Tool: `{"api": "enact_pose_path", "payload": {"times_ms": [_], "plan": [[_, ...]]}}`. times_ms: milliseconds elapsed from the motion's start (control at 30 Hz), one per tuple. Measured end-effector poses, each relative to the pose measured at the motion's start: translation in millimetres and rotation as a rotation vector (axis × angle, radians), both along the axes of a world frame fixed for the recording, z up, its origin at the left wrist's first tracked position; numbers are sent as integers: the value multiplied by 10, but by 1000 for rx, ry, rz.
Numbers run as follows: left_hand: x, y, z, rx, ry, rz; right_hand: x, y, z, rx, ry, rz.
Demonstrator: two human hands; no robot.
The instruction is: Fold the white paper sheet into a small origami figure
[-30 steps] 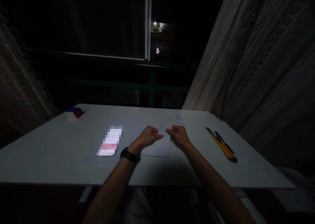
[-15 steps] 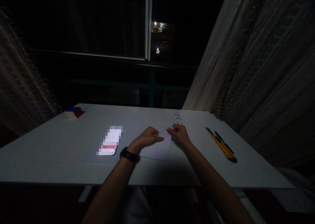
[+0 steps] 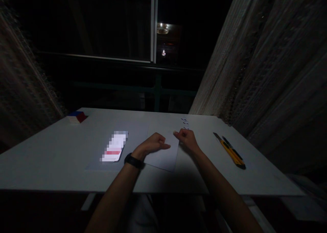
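Note:
A white sheet of paper (image 3: 160, 163) lies slightly askew near the middle of the table, in front of me. My left hand (image 3: 154, 143), with a black band on its wrist, rests over the sheet, fingers curled in and thumb stretched along it. At the sheet's right edge, my right hand (image 3: 187, 138) is closed in a pinch on the paper. The curled fingertips of both hands are mostly hidden. Just beyond my right hand, several small dark-marked pieces (image 3: 185, 122) lie in a column; the dim light leaves their kind unclear.
A lit phone (image 3: 114, 147) lies left of my hands on another pale sheet (image 3: 138, 132). A yellow box cutter (image 3: 231, 151) and a dark pen (image 3: 233, 147) are on the right. A colored cube (image 3: 76, 117) sits at the far left of the white table (image 3: 51, 151). Curtains (image 3: 219, 62) hang beyond.
The sheet has turned a little, its near right corner shifting toward me and slightly right. My right hand has moved marginally; the left has stayed almost in place.

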State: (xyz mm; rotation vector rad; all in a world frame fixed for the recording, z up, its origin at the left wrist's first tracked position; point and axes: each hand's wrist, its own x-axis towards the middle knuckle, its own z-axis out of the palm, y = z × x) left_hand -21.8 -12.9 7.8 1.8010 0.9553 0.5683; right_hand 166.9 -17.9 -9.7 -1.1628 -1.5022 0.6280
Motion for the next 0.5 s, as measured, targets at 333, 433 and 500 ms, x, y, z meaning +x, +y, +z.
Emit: {"api": "enact_pose_path", "payload": {"times_ms": [333,433,500], "plan": [[10,0,18,-19,-4,41,42,-38,55,-43,69,69],[10,-13,21,-10,-25,37,46,-10,12,-65,60,34],[14,-11,11,-5,-30,45,44,12,-5,-44,93,9]]}}
